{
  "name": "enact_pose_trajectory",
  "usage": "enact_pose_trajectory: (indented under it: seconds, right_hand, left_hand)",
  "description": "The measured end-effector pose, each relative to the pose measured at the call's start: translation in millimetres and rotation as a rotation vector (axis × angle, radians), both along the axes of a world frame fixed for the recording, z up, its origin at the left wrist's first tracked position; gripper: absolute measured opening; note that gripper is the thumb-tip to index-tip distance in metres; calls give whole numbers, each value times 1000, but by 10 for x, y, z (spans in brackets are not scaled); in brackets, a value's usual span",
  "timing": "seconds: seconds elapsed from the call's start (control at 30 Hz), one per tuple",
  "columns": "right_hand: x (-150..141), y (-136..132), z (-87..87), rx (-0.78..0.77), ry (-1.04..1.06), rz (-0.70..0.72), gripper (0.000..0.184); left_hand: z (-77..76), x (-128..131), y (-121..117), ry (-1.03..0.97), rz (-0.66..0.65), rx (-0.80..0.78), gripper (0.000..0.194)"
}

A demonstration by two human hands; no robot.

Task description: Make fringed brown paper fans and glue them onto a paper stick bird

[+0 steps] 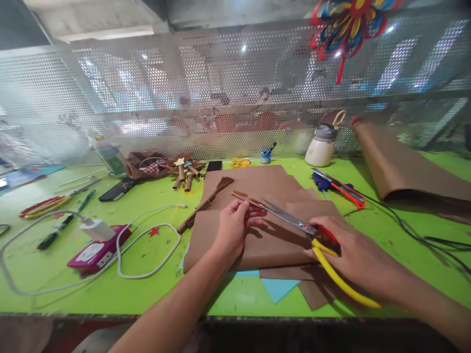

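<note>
Perforated metal mesh point(206, 63) rises behind a glossy lime-green counter point(147, 299). Creased, matte brown paper point(228, 245) lies in overlapping sheets from mid-counter towards the front edge, a pointed corner of light-blue paper point(279, 289) showing beneath. Above the sheets, the right hand point(355, 255) closes its grip around the looped red-and-yellow handles of long steel scissors point(294, 220). A pleated, fan-ended brown bundle point(202, 208) slants beside the left hand point(232, 225), whose grip pinches thin brown strips point(242, 195) near the blades.
</note>
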State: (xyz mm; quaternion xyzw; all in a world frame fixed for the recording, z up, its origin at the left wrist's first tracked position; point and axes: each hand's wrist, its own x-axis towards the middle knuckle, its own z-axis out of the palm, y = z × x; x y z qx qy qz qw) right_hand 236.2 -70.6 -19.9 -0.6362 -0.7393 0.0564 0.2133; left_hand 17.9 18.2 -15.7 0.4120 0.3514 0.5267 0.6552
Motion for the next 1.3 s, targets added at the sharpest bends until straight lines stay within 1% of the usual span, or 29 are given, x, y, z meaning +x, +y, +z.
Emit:
enact_pose_trajectory:
  seconds: [0.2,0.47,0.67,0.97,1.3]
  right_hand:
    - [-9,-2,-27,22,-29,-2,42]
    - [9,25,-29,-1,7,17,42]
    - [-27,2,-37,-1,-9,-3,39]
    - [-11,-12,-47,50,-53,57,40]
    - [38,-28,-85,132,-107,110,40]
  left_hand:
    - [-33,-4,32,-7,15,-5,15]
    - [10,27,-23,37,-6,30,13]
    - [2,34,-23,-17,-45,30,12]
    - [11,28,-14,-71,-57,19,12]
    - [25,13,-18,-64,-77,8,12]
